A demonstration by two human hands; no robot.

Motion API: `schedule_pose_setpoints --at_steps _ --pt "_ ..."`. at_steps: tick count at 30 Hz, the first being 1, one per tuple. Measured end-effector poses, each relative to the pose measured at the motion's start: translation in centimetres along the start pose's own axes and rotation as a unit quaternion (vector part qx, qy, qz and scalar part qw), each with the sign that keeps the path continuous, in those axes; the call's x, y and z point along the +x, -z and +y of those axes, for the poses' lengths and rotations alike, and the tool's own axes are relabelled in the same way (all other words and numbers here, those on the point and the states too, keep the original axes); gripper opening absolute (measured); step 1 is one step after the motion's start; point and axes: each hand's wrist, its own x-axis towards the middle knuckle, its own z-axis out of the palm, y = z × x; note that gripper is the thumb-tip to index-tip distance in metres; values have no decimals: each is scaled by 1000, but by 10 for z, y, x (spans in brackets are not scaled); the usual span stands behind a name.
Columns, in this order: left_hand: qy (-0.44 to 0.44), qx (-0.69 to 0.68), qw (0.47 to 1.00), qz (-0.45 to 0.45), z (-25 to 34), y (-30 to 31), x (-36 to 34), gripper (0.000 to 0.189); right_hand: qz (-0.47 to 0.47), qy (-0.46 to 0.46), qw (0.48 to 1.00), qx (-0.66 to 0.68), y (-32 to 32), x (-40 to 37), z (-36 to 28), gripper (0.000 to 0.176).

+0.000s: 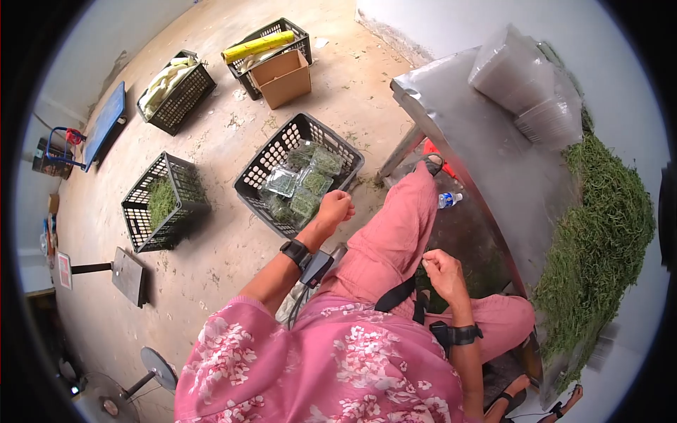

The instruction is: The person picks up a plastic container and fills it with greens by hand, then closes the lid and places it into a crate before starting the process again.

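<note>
My left hand point(336, 209) is closed in a loose fist above my thigh, beside the near right edge of a black crate point(257, 168). Several clear plastic boxes of green herbs point(310, 185) lie inside that crate. My right hand point(444, 273) is curled over the pink trousers point(384, 247), left of the metal table's edge, with its fingertips pressed together. Whether anything small is in either hand cannot be made out. On the metal table point(493, 141) a long heap of green herbs point(592, 218) lies along the far right side.
Stacked clear trays point(518, 77) stand on the table. A water bottle point(448, 200) is below its edge. Around the floor are a crate of greens point(162, 204), a crate of pale vegetables point(173, 88), a cardboard box point(282, 79), a scale point(128, 277) and a blue cart point(104, 125). Another person's arms point(515, 388) show bottom right.
</note>
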Motion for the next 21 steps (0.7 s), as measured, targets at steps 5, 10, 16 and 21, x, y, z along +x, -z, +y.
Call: schedule_pose_setpoints --at_steps 5,10,16,21 --pt "-374 208 900 80 68 -60 -50 14 7 63 998 -19 31 -15 -12 18" --pt "-474 254 843 -30 67 -112 -77 12 45 5 999 -28 85 -43 -43 15" --pt "-497 323 800 -97 60 -133 -85 8 115 -8 991 -73 148 -78 -51 16" --pt "-525 319 784 -85 58 -127 -78 7 124 3 987 -105 174 -79 -55 15"
